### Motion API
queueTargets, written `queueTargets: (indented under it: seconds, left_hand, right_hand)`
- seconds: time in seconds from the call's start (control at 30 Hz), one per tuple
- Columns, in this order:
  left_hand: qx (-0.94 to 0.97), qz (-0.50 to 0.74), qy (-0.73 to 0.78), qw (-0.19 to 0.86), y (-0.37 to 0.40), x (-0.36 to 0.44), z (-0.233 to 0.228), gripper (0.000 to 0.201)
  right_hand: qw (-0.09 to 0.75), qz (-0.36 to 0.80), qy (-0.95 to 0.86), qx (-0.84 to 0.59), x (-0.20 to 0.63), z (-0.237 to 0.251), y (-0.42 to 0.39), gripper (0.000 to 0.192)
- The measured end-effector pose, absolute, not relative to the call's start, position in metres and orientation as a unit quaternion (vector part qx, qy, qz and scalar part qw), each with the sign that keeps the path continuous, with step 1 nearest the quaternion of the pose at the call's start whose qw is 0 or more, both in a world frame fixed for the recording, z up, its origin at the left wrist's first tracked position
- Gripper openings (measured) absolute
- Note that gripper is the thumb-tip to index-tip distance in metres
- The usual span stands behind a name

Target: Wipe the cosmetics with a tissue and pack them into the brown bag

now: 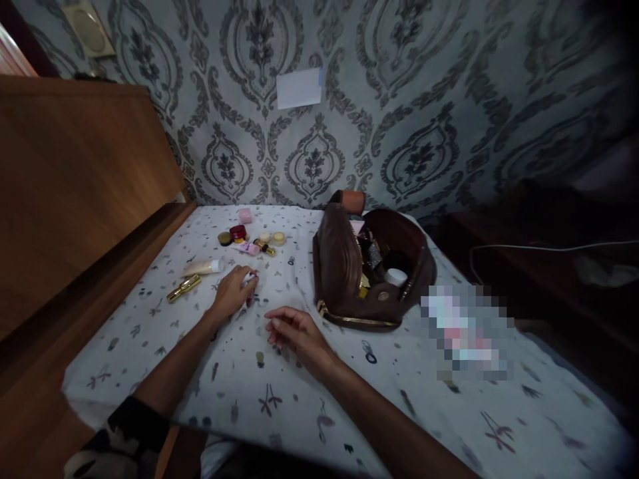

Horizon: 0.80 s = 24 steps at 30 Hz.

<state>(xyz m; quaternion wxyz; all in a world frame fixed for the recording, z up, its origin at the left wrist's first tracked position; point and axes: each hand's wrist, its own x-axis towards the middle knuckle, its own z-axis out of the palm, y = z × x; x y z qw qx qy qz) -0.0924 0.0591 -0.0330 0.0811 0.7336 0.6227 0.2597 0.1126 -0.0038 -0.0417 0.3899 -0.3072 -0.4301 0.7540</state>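
Note:
My left hand (230, 293) is closed on a small slim tube (250, 298) with a whitish top and a dark red lower end, just above or on the patterned cloth. The fingers cover part of the tube. To its right, my right hand (302, 338) hovers near the cloth, fingers loosely curled and apart, nothing in them. Beside the left hand lie a gold lipstick-like tube (184, 289) and a beige squeeze tube (202, 267) with a white cap. A brown cosmetic bag (335, 263) stands unzipped to the right, holding a white-lidded jar (395, 277) and other small items.
Farther back sit a dark red jar (238, 232), an olive round pot (224, 238), a pink cap-like piece (245, 215), a pink-capped tube (248, 248) and cream pots (278, 237). A pixelated object (466, 332) lies right of the bag. A wooden panel (84, 146) borders the left.

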Motion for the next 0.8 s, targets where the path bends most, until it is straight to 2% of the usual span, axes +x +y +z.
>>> queueTargets:
  seconds: [0.37,0.53,0.7,0.8]
  left_hand:
    - [0.714,0.306,0.62,0.113,0.059,-0.092,-0.032,0.035]
    - [0.685,0.362,0.624,0.101,0.073,-0.107,-0.02,0.034]
    - [0.653,0.298,0.696,0.02,0.115,-0.131,0.007,0.033]
    - [0.639,0.238,0.731,0.0,0.146,-0.138,0.024,0.038]
  right_hand:
    - [0.416,0.761,-0.391,-0.308,0.111,-0.038,-0.007,0.033]
    - [0.378,0.756,-0.412,-0.341,0.124,-0.033,-0.013,0.028]
    - [0.356,0.755,-0.446,-0.323,0.136,-0.032,-0.013,0.035]
    - [0.35,0.764,-0.448,-0.304,0.137,-0.033,-0.01,0.041]
